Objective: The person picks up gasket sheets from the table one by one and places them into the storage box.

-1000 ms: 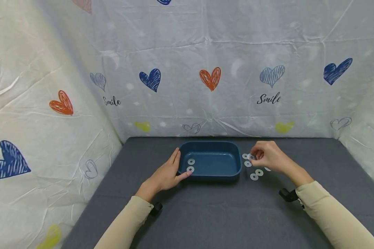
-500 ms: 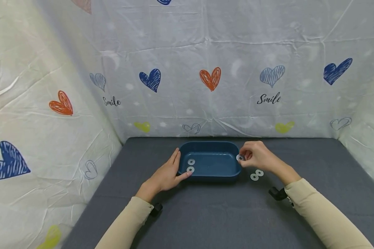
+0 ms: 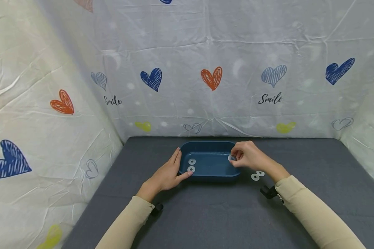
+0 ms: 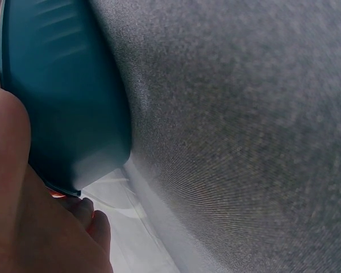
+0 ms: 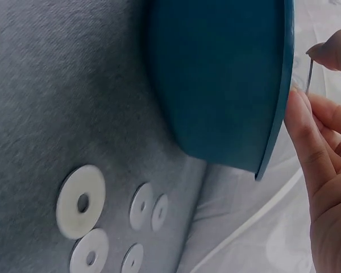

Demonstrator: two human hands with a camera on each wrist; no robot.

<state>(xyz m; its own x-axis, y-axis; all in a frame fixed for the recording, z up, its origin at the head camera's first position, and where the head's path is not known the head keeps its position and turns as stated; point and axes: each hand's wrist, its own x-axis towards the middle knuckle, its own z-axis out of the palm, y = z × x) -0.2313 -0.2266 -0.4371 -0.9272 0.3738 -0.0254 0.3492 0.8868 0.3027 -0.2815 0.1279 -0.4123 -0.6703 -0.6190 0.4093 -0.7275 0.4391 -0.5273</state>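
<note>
A dark blue rectangular tray (image 3: 210, 164) sits on the grey cloth-covered table. My left hand (image 3: 166, 174) holds its left end, fingers along the side wall and thumb over the front rim. Two flat washers (image 3: 192, 161) lie inside the tray near that thumb. Over the tray's right end, my right hand (image 3: 250, 157) pinches another washer (image 3: 230, 158) between thumb and fingers. Seen edge-on in the right wrist view, that washer (image 5: 310, 77) stands just past the rim. The left wrist view shows the tray's outer wall (image 4: 68, 102) with the left hand against it.
Several more washers (image 5: 63, 213) lie flat on the table to the right of the tray; in the head view the right hand and forearm hide most of them, and two (image 3: 255, 177) show. A white cloth backdrop (image 3: 180, 103) with printed hearts rises behind the table.
My right hand has carried the pinched washer leftward from the loose washers, across the tray's right rim to above its inside. The left hand and the tray have stayed put.
</note>
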